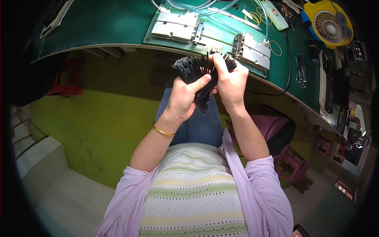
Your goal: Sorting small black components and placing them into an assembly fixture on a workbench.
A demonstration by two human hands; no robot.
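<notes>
A thick bundle of thin black rods or cut wires [189,68] is wrapped in the fingers of my left hand [182,96]; their exact kind is too small to tell. My right hand [232,85] is closed beside it, with more of the black pieces [229,61] showing past its fingers. Between my right thumb and index finger, one piece seems to stand up near the bench edge. Both hands are close together in front of the bench, above my lap. Just beyond them sit two silver metal clamp blocks, a left one [173,28] and a right one [256,51].
Clear air tubes [221,17] run to the blocks on the green bench [106,23]. At the right lie another black bundle [301,71], yellow rubber bands [257,17] and a yellow-and-blue fan [329,25]. A red stool [73,89] and a purple stool [293,162] stand below.
</notes>
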